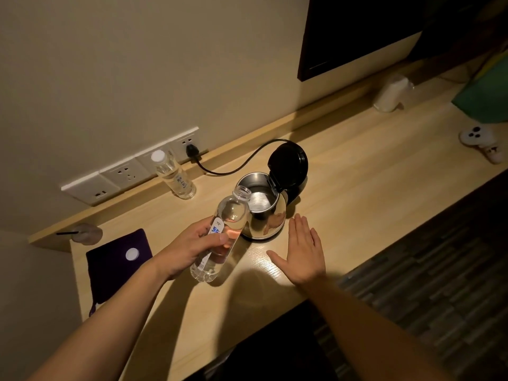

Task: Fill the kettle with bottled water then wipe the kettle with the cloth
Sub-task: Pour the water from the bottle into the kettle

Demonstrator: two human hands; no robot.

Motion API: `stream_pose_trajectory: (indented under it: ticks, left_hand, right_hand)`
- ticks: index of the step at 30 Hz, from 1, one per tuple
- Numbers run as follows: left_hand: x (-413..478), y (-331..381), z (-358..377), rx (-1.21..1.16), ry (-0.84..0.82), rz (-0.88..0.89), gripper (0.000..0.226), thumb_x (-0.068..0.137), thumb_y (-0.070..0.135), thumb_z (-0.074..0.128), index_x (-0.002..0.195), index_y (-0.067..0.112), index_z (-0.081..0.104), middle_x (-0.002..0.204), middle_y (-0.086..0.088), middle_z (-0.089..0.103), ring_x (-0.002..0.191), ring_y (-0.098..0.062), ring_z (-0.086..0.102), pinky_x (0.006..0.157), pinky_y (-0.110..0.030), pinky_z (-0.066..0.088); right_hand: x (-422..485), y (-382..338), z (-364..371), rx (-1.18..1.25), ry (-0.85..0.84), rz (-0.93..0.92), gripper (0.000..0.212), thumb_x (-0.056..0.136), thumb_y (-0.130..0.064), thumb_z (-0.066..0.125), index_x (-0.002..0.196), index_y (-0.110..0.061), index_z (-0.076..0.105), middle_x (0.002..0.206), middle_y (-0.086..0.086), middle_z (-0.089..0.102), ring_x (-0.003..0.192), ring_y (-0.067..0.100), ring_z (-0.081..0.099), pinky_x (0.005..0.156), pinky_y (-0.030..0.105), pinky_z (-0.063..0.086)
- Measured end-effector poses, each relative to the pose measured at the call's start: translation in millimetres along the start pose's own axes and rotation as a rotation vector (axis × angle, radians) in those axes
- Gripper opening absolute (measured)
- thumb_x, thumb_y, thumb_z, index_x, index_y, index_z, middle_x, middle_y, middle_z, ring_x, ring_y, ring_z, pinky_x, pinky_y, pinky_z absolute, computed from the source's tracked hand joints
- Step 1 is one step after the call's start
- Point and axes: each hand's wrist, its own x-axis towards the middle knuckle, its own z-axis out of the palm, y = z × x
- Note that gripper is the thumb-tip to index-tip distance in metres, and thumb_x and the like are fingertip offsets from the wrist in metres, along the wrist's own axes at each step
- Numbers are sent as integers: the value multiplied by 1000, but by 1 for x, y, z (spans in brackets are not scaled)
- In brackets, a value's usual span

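- Left hand (192, 243): its fingers (220, 239) are wrapping around the labelled middle of an uncapped water bottle (229, 215), thumb lying across the front.
- Water bottle: it is leaning neck-forward, away from the gripping fingers, with its mouth sitting at the near rim of the kettle (270, 221). No stream is showing.
- Kettle: a steel electric one, standing on the tabletop (371, 174) just beyond the left fingers. Its black lid (288, 163) is standing fully open.
- Right hand (302, 251): it is lying flat and holding nothing, fingers (299, 226) straight and together, tips just beside the kettle's base.
- Cloth (115, 268): dark purple, lying well behind the left fingers near the tabletop's corner and carrying a white bottle cap (132, 254).
- Second bottle (176, 174): capped, standing well beyond the left fingers, by the wall.
- Handling note: the pour appears to be starting. The mouth wants centring over the opening before the base is raised, and a slow tilt will likely prevent glugging and splashing onto the steel wall.
- Risk note: the soft bottle is likely to spurt if squeezed. The power cord (233, 166) is plugged in, so spills near the base are worth avoiding.
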Motion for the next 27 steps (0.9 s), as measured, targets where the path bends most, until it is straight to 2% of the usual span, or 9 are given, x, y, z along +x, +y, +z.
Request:
stream_pose_trajectory:
  ticks: [4,8,12,16,27]
  left_hand:
    - [-1,2,3,41,26,-27,81,55,72,83,114,18,70,107,-18,73,94,-25,70,82,-34,59]
    - [-3,1,2,57,45,-55,64,60,69,81,104,23,73,100,-11,77,90,-24,73,83,-40,57]
    - [-4,1,0,109,77,-61,81,54,78,78,102,14,69,93,-10,79,81,-25,75,74,-36,58]
    - [-6,3,-1,135,70,-57,85,51,82,77,98,12,66,82,-5,77,71,-18,73,63,-28,56]
    - [-9,1,-5,170,66,-84,93,48,85,75,98,8,67,79,-5,76,67,-17,72,62,-27,54]
  right_hand:
    - [0,1,2,7,8,-6,112,87,-88,24,165,-10,6,175,8,1,161,22,-5,130,44,9]
    - [0,2,2,24,9,-13,110,88,-87,27,165,-10,7,175,8,2,161,22,-5,130,44,8]
    - [0,2,1,25,0,-19,110,89,-87,26,165,-11,6,175,8,0,161,21,-6,130,43,5]
    - [1,2,2,34,9,-20,109,89,-86,28,165,-10,8,175,9,1,161,22,-5,129,43,5]
    - [-1,1,1,22,3,-19,109,89,-87,22,165,-11,4,175,8,-3,161,21,-9,129,42,2]
